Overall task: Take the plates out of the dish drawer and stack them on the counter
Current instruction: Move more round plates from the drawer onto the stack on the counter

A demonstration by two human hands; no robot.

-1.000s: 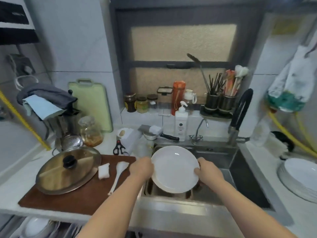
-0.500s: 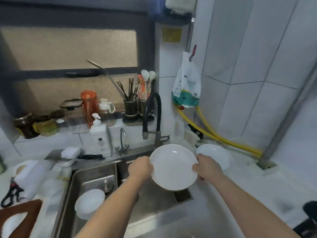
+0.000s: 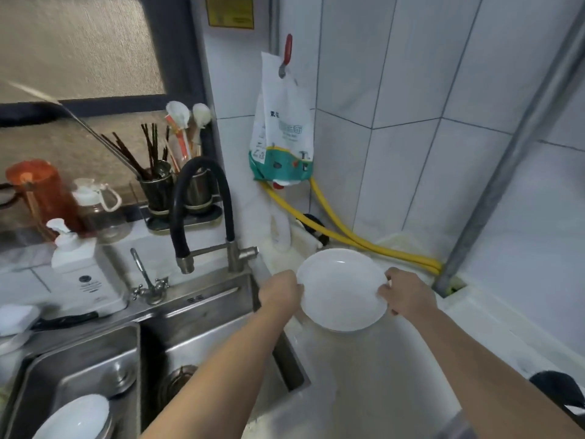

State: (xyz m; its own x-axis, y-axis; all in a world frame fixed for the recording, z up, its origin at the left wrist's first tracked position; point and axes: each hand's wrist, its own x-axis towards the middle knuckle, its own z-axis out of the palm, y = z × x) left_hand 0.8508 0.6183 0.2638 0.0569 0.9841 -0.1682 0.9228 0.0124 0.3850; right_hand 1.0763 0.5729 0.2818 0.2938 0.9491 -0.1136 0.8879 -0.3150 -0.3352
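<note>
Fingers of both hands are curling round opposite rims of a round white ceramic plate (image 3: 342, 289): left hand (image 3: 280, 293) gripping its left edge, right hand (image 3: 406, 293) its right. Plate is sitting level, low over the pale stone counter (image 3: 395, 375) right of the steel sink (image 3: 221, 312); remaining travel looks straight down.

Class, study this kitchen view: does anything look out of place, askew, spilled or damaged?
Nothing looks spilled or broken. The plate is level, held at its rim by the left hand and right hand above the counter. A bowl lies tilted in the sink.
</note>
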